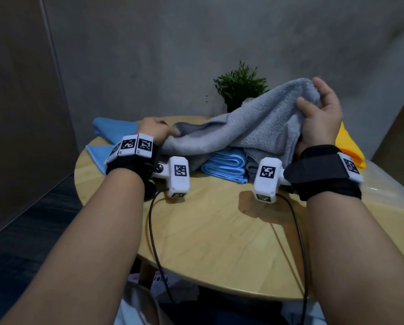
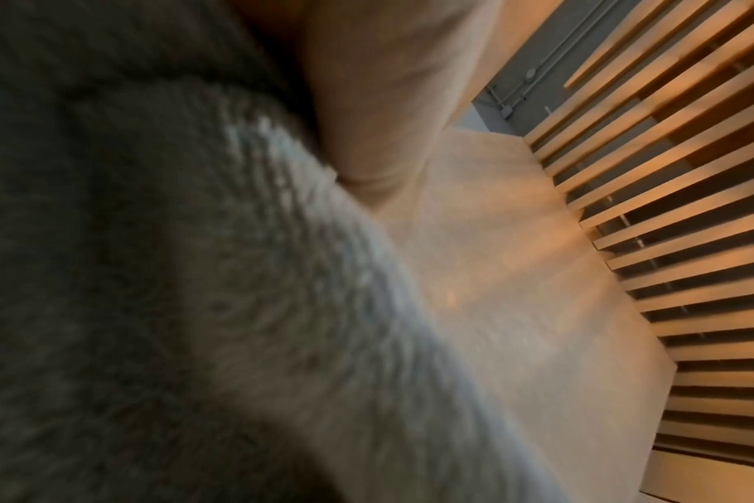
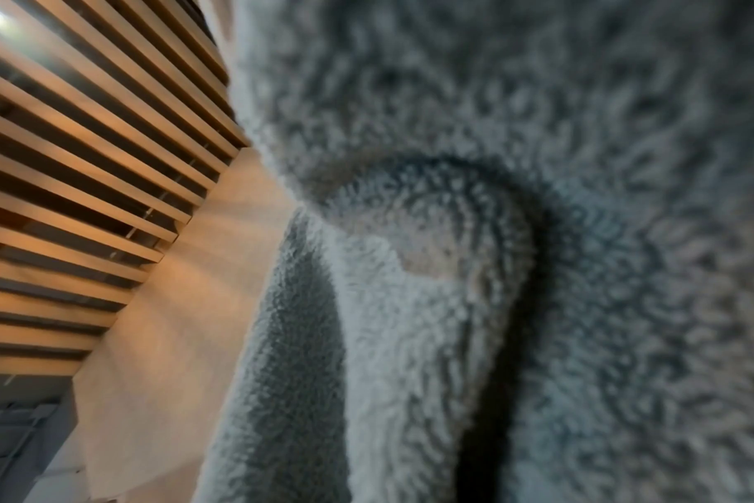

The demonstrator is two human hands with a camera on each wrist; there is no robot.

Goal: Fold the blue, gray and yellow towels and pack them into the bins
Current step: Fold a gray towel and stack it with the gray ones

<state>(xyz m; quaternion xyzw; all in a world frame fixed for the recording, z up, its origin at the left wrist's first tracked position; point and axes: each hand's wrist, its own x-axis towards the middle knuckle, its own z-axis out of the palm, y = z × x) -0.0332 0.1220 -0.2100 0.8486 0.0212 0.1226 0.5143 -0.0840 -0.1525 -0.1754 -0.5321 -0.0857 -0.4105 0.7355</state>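
Right hand: your right hand [image 1: 318, 118] is raised above the right side of the table [image 1: 219, 231], thumb and fingers curled round one end of the gray towel [image 1: 254, 127].
Left hand: your left hand [image 1: 155, 130] sits low near the far left edge of the table, fingers closed on the other end of the same towel.
Gray towel: it hangs between your hands, sloping down from right to left and draping over the folded pile; the right wrist view is filled with its pile [image 3: 539, 238].
Folded pile: a folded blue towel [image 1: 226, 166] lies mid-table, with a folded gray one just beside it on the right.
Other towels: a loose blue towel [image 1: 109, 134] spreads over the far left edge; a yellow towel [image 1: 348, 144] lies at the right edge.
Plant: a small green plant [image 1: 240, 85] stands at the far edge.
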